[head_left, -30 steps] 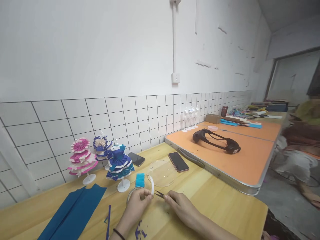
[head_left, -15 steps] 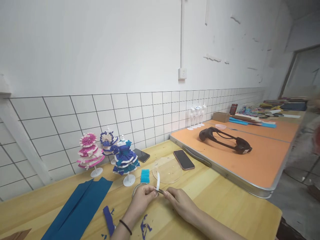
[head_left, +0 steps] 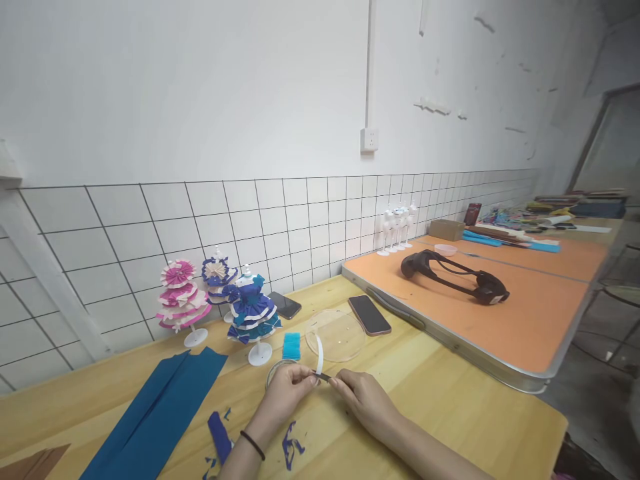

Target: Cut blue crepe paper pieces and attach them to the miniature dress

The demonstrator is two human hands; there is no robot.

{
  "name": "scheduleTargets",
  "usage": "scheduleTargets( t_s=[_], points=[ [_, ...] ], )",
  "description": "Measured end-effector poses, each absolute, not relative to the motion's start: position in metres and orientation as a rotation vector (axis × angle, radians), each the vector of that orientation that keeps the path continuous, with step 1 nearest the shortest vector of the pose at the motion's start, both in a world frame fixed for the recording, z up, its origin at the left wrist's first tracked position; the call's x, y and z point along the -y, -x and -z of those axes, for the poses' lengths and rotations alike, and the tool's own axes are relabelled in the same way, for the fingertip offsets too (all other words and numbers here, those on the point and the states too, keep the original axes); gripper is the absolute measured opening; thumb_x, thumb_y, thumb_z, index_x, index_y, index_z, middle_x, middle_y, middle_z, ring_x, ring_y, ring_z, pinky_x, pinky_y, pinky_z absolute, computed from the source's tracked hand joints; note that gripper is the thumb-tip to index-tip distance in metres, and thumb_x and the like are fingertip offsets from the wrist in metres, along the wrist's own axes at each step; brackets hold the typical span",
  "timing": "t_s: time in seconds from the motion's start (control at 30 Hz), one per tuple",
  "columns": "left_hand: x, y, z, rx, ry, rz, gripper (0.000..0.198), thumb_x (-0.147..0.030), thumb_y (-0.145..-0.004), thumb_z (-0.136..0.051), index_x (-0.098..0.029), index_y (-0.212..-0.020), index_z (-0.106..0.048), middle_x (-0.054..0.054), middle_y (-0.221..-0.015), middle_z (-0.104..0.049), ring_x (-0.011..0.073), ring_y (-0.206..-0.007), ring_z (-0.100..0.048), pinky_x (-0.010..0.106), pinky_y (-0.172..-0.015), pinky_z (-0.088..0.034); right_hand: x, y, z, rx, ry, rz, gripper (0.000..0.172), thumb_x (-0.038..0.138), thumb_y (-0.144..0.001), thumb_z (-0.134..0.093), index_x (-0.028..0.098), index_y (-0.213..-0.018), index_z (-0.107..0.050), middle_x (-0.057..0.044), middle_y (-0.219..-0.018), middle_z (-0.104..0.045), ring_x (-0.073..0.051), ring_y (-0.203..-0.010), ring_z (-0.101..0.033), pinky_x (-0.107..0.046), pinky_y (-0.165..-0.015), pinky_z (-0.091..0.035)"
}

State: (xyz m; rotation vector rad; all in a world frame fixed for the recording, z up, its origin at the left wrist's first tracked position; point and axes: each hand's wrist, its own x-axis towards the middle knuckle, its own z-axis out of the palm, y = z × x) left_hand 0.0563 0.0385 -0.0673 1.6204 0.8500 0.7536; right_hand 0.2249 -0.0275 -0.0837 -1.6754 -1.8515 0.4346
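Note:
My left hand point(head_left: 287, 393), with a dark band at its wrist, pinches the lower end of a narrow white strip point(head_left: 320, 353). The strip stands up from the fingertips and curves slightly. My right hand point(head_left: 365, 397) is closed on a thin dark tool point(head_left: 323, 376) that looks like tweezers. Its tip reaches the strip's base, at my left fingers; whether it grips the strip I cannot tell. Partly behind my left hand is a round-rimmed container point(head_left: 273, 373). Just beyond lie a small stack of bright blue pieces point(head_left: 291, 346) and a clear round plate point(head_left: 336, 333) bearing tiny bits.
Three ruffled paper dresses on stands, one pink point(head_left: 183, 297) and two blue point(head_left: 253, 310), are at left. Dark teal paper point(head_left: 155, 413) and purple scraps point(head_left: 291, 445) lie nearer. Two phones point(head_left: 370, 315) lie farther back. A black headset-like frame point(head_left: 453, 277) rests on the orange table point(head_left: 525, 333).
The view has shifted slightly. Both hands stay together at nearly the same spot, still holding the strip and the dark tool. The strip leans and curves a little more to the left.

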Motion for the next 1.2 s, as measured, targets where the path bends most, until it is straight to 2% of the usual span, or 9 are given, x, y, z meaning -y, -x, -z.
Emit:
scheduleTargets(
  t_s=[0.2, 0.47, 0.6, 0.77, 0.9, 1.0, 1.1, 1.2],
  points=[
    [-0.035, -0.052, 0.052, -0.872, -1.664, -0.794, 0.021, -0.025, -0.067, -0.053, -0.014, -0.079, -0.066, 0.007, -0.084, -0.066, 0.0199, -0.08, -0.056, 0.027, -0.072, -0.041, 0.032, -0.225, 0.082, 1.9, 1.686, -0.409, 0.042, 0.042, -0.088, -0.026, 0.018, -0.065, -0.052, -0.001, -0.059, -0.058, -0.013, -0.054, -0.051, -0.02, -0.049, -0.028],
    [-0.026, -0.063, 0.048, -0.915, -1.718, -0.913, 0.023, -0.036, -0.064, -0.059, -0.016, -0.053, -0.06, 0.002, -0.064, -0.059, 0.0177, -0.068, -0.052, 0.026, -0.067, -0.039, 0.038, -0.22, 0.076, 1.969, 1.704, -0.368, 0.042, 0.044, -0.087, -0.029, 0.019, -0.065, -0.055, -0.002, -0.061, -0.061, -0.014, -0.055, -0.053, -0.021, -0.051, -0.028],
    [-0.029, -0.061, 0.047, -0.926, -1.672, -0.944, 0.026, -0.039, -0.067, -0.056, -0.015, -0.058, -0.059, 0.001, -0.058, -0.056, 0.0154, -0.06, -0.05, 0.025, -0.061, -0.039, 0.04, -0.222, 0.072, 1.971, 1.725, -0.381, 0.041, 0.043, -0.087, -0.029, 0.019, -0.066, -0.056, -0.003, -0.064, -0.063, -0.015, -0.058, -0.055, -0.022, -0.052, -0.029],
    [-0.032, -0.058, 0.039, -0.923, -1.615, -0.964, 0.028, -0.041, -0.065, -0.058, -0.014, -0.058, -0.058, 0.002, -0.058, -0.058, 0.0152, -0.06, -0.052, 0.025, -0.061, -0.039, 0.05, -0.236, 0.06, 1.966, 1.748, -0.433, 0.038, 0.042, -0.087, -0.029, 0.02, -0.073, -0.057, -0.004, -0.068, -0.063, -0.017, -0.063, -0.057, -0.022, -0.053, -0.032],
    [-0.031, -0.06, 0.038, -0.904, -1.62, -0.945, 0.029, -0.035, -0.065, -0.058, -0.011, -0.081, -0.063, 0.001, -0.06, -0.058, 0.0153, -0.062, -0.053, 0.025, -0.062, -0.04, 0.066, -0.257, 0.063, 1.875, 1.88, -0.45, 0.028, 0.038, -0.086, -0.033, 0.019, -0.087, -0.055, -0.007, -0.076, -0.063, -0.021, -0.071, -0.058, -0.025, -0.057, -0.034],
    [-0.026, -0.066, 0.041, -0.891, -1.655, -0.921, 0.038, -0.03, -0.067, -0.055, -0.01, -0.099, -0.06, -0.001, -0.059, -0.055, 0.0139, -0.06, -0.051, 0.024, -0.061, -0.039, 0.078, -0.267, 0.074, 1.81, 2.03, -0.406, 0.022, 0.034, -0.084, -0.038, 0.019, -0.087, -0.054, -0.008, -0.081, -0.06, -0.022, -0.07, -0.058, -0.027, -0.059, -0.036],
    [-0.012, -0.076, 0.045, -0.862, -1.71, -0.851, 0.035, -0.027, -0.067, -0.054, -0.012, -0.099, -0.062, -0.002, -0.058, -0.055, 0.0125, -0.056, -0.048, 0.023, -0.056, -0.036, 0.087, -0.268, 0.079, 1.835, 2.071, -0.288, 0.023, 0.029, -0.084, -0.036, 0.018, -0.084, -0.056, -0.01, -0.082, -0.057, -0.022, -0.07, -0.056, -0.03, -0.062, -0.038],
    [0.011, -0.086, 0.044, -0.812, -1.824, -0.738, 0.031, -0.025, -0.069, -0.051, -0.016, -0.096, -0.064, -0.002, -0.059, -0.057, 0.0126, -0.055, -0.047, 0.021, -0.053, -0.035, 0.096, -0.265, 0.07, 1.863, 1.96, -0.168, 0.018, 0.029, -0.079, -0.046, 0.022, -0.088, -0.06, -0.01, -0.091, -0.057, -0.028, -0.087, -0.051, -0.037, -0.074, -0.038]
  ],
)
